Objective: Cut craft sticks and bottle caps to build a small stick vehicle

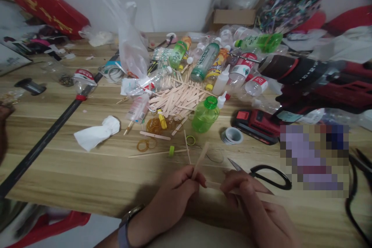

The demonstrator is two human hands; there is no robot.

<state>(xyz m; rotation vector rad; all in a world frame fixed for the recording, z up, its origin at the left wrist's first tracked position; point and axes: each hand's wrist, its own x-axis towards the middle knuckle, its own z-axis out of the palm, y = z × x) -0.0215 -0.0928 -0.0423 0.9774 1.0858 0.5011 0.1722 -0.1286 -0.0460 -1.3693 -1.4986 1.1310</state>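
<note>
Near the table's front edge, my left hand (177,193) pinches a wooden craft stick (201,158) that points up and away. My right hand (255,205) is closed on a second craft stick (213,184), which runs sideways; its left end comes close to my left fingertips, and whether it touches the first stick I cannot tell. Black-handled scissors (270,176) lie just beyond my right hand. Ahead are a thin stick (186,147), a green bottle ring (191,140), a cut green bottle (205,116) and a large pile of craft sticks (180,99).
A red and black cordless drill (308,81) stands at the right, beside a grey spool (232,135). Rubber bands (155,126) and a crumpled tissue (99,132) lie to the left. A dark pipe (49,135) crosses the left side. Several plastic bottles (207,60) crowd the back.
</note>
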